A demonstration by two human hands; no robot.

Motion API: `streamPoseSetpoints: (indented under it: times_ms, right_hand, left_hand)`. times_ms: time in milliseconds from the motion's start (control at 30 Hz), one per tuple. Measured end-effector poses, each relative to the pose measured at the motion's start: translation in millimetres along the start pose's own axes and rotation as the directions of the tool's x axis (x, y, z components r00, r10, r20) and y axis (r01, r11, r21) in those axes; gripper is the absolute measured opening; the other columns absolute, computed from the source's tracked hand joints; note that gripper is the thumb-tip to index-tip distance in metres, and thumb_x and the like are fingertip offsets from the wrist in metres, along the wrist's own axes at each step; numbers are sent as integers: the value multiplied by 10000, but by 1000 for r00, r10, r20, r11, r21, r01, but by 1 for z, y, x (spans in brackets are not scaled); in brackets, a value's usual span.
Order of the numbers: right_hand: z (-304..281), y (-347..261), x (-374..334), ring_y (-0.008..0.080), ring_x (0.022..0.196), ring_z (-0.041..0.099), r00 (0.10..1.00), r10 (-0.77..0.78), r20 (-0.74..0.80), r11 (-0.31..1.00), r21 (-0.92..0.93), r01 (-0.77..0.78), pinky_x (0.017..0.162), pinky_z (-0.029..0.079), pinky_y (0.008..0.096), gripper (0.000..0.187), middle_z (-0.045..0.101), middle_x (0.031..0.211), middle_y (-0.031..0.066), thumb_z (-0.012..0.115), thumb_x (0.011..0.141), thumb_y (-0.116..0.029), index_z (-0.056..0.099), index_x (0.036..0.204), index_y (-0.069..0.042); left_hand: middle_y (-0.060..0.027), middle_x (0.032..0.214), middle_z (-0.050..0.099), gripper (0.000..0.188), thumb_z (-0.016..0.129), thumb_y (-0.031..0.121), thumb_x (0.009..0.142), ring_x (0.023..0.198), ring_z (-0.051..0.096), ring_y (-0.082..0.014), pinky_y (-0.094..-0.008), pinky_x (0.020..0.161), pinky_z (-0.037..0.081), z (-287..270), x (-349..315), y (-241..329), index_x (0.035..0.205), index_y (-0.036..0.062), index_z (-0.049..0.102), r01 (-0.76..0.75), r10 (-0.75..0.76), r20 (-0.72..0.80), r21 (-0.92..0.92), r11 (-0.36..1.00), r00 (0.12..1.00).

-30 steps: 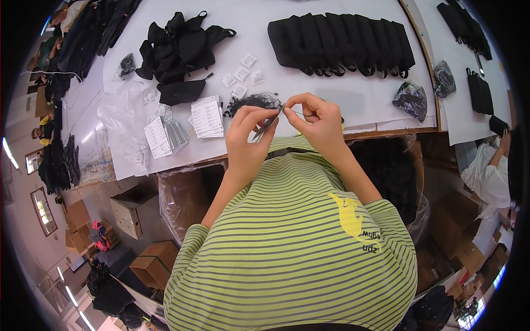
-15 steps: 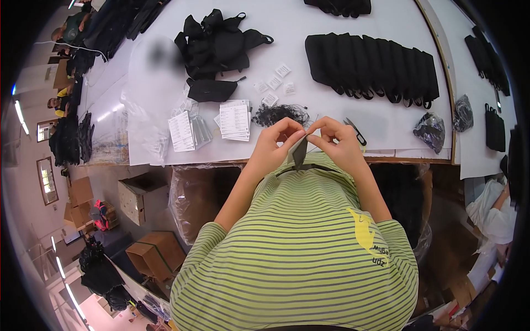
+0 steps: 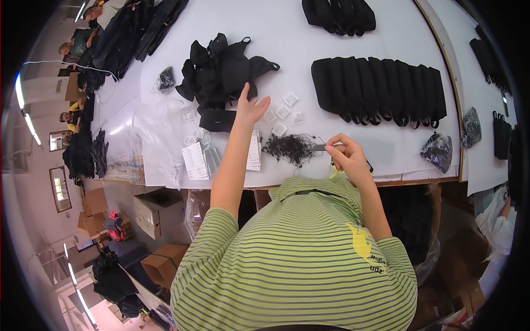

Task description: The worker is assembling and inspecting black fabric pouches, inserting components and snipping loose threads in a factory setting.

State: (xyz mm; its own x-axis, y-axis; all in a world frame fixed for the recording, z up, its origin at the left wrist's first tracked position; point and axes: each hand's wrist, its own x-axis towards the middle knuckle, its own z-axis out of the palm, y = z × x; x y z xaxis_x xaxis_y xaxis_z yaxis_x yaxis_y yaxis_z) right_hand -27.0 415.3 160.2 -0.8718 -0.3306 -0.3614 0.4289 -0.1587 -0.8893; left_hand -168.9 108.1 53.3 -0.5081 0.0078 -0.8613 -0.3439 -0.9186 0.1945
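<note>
My left hand point(image 3: 253, 108) reaches far forward with its fingers spread. It is at the near edge of a heap of black fabric pouches point(image 3: 226, 69) and holds nothing. A single black pouch point(image 3: 217, 121) lies just left of that wrist. My right hand point(image 3: 348, 157) is closed in a pinch on a dark grey tag point(image 3: 318, 147), which points left over a tangle of black string loops point(image 3: 288, 148). Partly hidden behind my right hand lies a pair of thread snips point(image 3: 369, 165). Stacks of white printed cards point(image 3: 195, 160) are partly covered by my left forearm.
Several small white packets point(image 3: 283, 112) lie mid-table. A row of black pouches point(image 3: 381, 91) is to the right, with another group point(image 3: 339, 15) beyond it. A plastic bag of dark items point(image 3: 437, 150) sits near the right edge. Clear plastic point(image 3: 160, 132) lies at left.
My hands have parted from the tag held between them at my chest. The left has reached forward to the pouch heap, open; the right keeps the tag, lower and slightly right.
</note>
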Motion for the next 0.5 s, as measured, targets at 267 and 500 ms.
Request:
streamPoseSetpoints:
  times_ms: [267, 500]
  right_hand:
    - [-28, 1, 11, 13, 442, 315, 992, 9, -128, 996, 91, 3, 420, 234, 198, 90, 427, 505, -58, 595, 874, -102, 546, 851, -31]
    - [-25, -2, 6, 14, 446, 315, 996, -6, -90, 998, 68, 12, 419, 231, 199, 87, 426, 508, -58, 591, 879, -105, 549, 854, -33]
  left_hand:
    - [-95, 1149, 432, 887, 819, 483, 565, 1047, 467, -258, -404, 899, 421, 47, 67, 11, 1226, 60, 405, -163, 61, -446, -193, 968, 893]
    - [-90, 1005, 543, 440, 729, 221, 716, 917, 541, -228, -372, 762, 502, 0, 67, 31, 1054, 33, 520, -525, 511, -153, -68, 848, 846]
